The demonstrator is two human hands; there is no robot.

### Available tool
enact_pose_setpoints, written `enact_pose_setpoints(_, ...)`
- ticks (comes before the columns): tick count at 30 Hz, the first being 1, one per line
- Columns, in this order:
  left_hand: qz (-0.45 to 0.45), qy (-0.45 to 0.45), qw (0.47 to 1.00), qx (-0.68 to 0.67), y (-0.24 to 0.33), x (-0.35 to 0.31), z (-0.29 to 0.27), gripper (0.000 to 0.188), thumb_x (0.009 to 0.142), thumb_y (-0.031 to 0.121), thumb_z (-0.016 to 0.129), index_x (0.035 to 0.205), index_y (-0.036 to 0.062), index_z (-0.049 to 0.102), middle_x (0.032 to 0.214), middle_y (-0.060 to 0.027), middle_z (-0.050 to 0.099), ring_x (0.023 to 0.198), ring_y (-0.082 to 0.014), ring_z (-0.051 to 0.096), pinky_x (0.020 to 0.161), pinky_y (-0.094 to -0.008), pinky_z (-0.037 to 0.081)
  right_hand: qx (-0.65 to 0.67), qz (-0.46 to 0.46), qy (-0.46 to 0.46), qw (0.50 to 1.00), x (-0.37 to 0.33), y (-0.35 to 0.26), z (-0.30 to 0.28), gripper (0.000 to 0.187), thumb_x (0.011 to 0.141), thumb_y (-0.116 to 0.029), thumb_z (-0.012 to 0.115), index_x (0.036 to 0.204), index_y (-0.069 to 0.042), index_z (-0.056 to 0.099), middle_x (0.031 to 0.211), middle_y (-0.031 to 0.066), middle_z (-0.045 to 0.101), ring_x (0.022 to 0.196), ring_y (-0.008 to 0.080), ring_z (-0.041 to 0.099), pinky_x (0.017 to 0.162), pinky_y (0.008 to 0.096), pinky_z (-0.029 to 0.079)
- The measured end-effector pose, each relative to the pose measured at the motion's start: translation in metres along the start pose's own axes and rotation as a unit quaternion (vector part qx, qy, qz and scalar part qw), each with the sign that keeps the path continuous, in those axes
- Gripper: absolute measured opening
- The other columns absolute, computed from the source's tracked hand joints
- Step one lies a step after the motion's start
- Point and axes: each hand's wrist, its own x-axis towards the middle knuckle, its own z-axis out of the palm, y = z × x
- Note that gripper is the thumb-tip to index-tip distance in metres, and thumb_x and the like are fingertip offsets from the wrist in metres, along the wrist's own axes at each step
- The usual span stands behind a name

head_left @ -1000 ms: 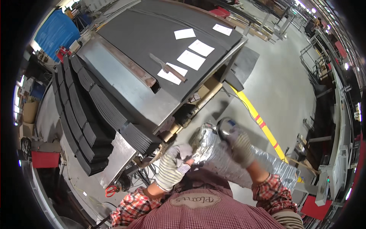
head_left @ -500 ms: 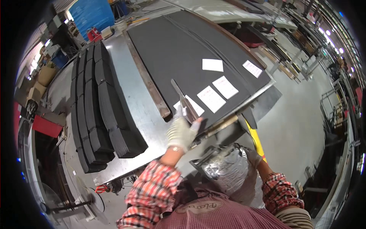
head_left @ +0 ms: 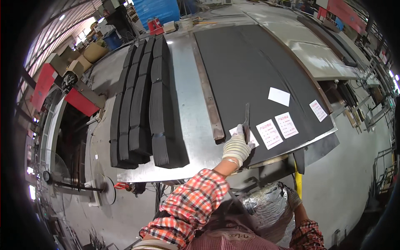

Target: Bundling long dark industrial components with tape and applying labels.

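My left hand (head_left: 237, 148), in a pale striped knit glove, reaches to the near edge of the dark sheet material (head_left: 237, 62). Its fingers are closed around a narrow, dark, blade-like tool (head_left: 247, 114), whose tip points away from me. Partly under that hand lies a white printed card (head_left: 253, 141); two more cards (head_left: 269, 134) (head_left: 286, 125) lie just to its right. Low on the right, my gloved right hand (head_left: 293, 199) grips the side of a bulky bundle in shiny silver wrap (head_left: 268, 208), held near my body. Its fingertips are partly hidden.
Strapped stacks of black strips (head_left: 160, 108) lie on the left of the metal table (head_left: 187, 100). A brown bar (head_left: 207, 91) borders the dark sheet. Farther right lie a blank white card (head_left: 279, 96) and a printed one (head_left: 318, 111). A fan (head_left: 109, 191) stands lower left.
My view has swung left, so the table sits farther right in it. My left hand has closed on the blade-like tool, which has turned slightly. My right hand keeps hold of the silver bundle.
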Motion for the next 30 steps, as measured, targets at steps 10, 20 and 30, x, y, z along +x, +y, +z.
enact_pose_setpoints(10, -0.117, 0.314, 0.919, 0.208, -0.24, -0.083, -0.204, 0.05, 0.078, 0.018, 0.061, 0.127, 0.0151, 0.053, 0.104, -0.0185, 0.06, 0.094, -0.0356, 0.06, 0.082, -0.0414, 0.049, 0.326, 0.029, 0.065, 0.943, 0.02, -0.086, -0.008, 0.033, 0.094, -0.025, 0.053, 0.116, -0.002, 0.059, 0.088, 0.0004, 0.062, 0.073, 0.0077, 0.056, 0.066, 0.02, 0.045)
enact_pose_setpoints(20, 0.291, 0.021, 0.956, -0.021, -0.033, -0.06, -0.055, 0.066, 0.075, 0.021, 0.07, 0.134, 0.0071, 0.044, 0.128, -0.016, 0.051, 0.12, -0.0344, 0.046, 0.104, -0.044, 0.033, 0.399, 0.073, -0.048, 0.913, 0.017, -0.093, 0.017, 0.023, 0.092, -0.032, 0.055, 0.09, -0.01, 0.06, 0.067, -0.0048, 0.05, 0.06, 0.005, 0.044, 0.057, 0.0214, 0.036)
enact_pose_setpoints(30, 0.303, 0.061, 0.932, 0.187, -0.02, 0.016, 0.03, 0.066, 0.078, 0.025, 0.062, 0.134, -0.0008, 0.041, 0.138, -0.0232, 0.039, 0.129, -0.0401, 0.035, 0.109, -0.0486, 0.025, 0.464, -0.001, 0.047, 0.885, 0.012, -0.064, 0.03, 0.021, 0.092, -0.026, 0.056, 0.101, -0.007, 0.058, 0.081, -0.0009, 0.055, 0.073, 0.0081, 0.052, 0.07, 0.0243, 0.044)
